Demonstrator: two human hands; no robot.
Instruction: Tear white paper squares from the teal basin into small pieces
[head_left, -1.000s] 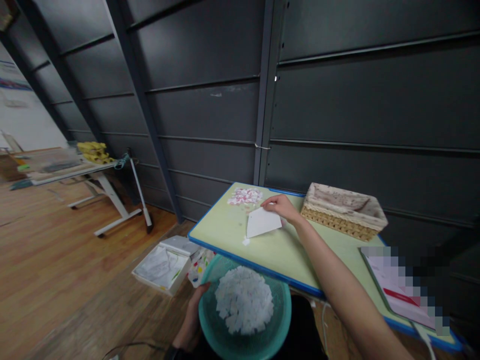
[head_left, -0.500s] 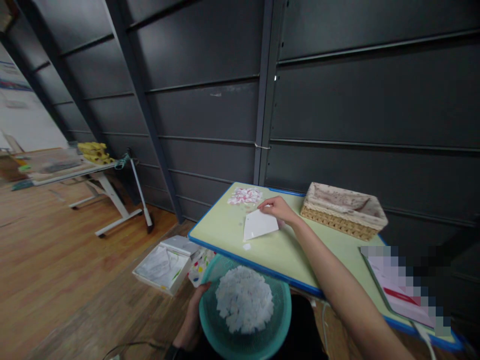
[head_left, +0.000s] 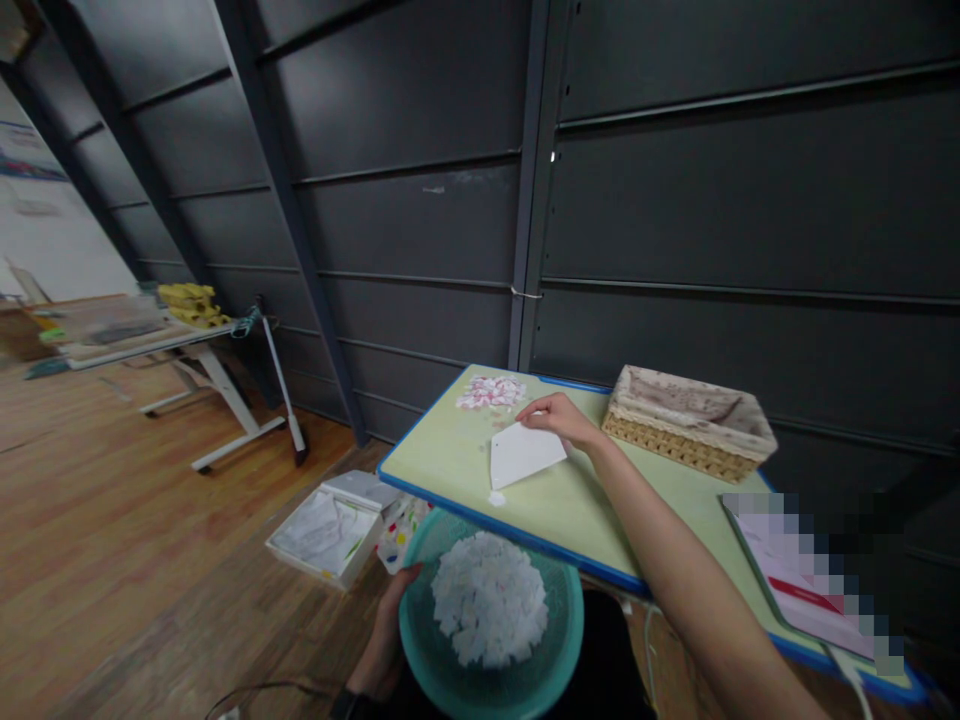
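Just below the frame's centre, the right hand (head_left: 559, 418) pinches 1 white card (head_left: 525, 457) by its top edge over the tabletop (head_left: 427, 460); it looks light, fairly stiff, best held there. At lower centre, the left hand (head_left: 386, 625) grips the rim of the teal basin (head_left: 564, 620); its white scraps (head_left: 491, 600) look light. The upper-left banner (head_left: 30, 150) is too blurred to read.

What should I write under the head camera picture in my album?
Right hand grips a white card over a pale-green table; left hand holds a teal basket of white scraps.
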